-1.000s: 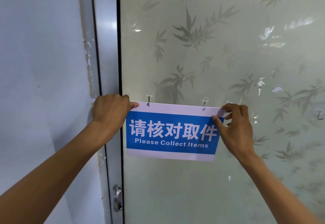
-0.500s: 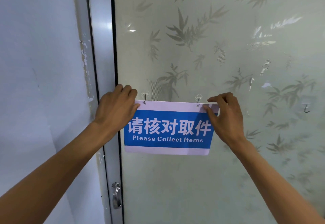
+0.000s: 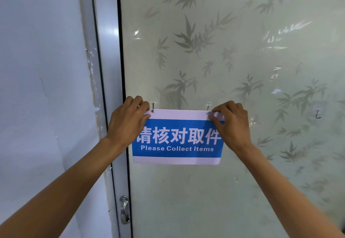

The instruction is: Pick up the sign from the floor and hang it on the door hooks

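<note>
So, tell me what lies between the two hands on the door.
Head view: the sign spans from the left hand to the right hand, its top edge at two hooks.

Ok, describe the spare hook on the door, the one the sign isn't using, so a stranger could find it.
Start at the frosted glass door with the bamboo-leaf pattern and find the blue sign. Look to its right, past the right hand, near the picture's edge. The spare hook there hangs bare, while the two hooks above the sign meet its top edge.

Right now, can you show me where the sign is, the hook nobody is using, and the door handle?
sign (image 3: 177, 138): head view, on the blue middle band.
spare hook (image 3: 318, 115): head view, on its dark metal curl.
door handle (image 3: 124, 209): head view, on the silver lever.
</note>
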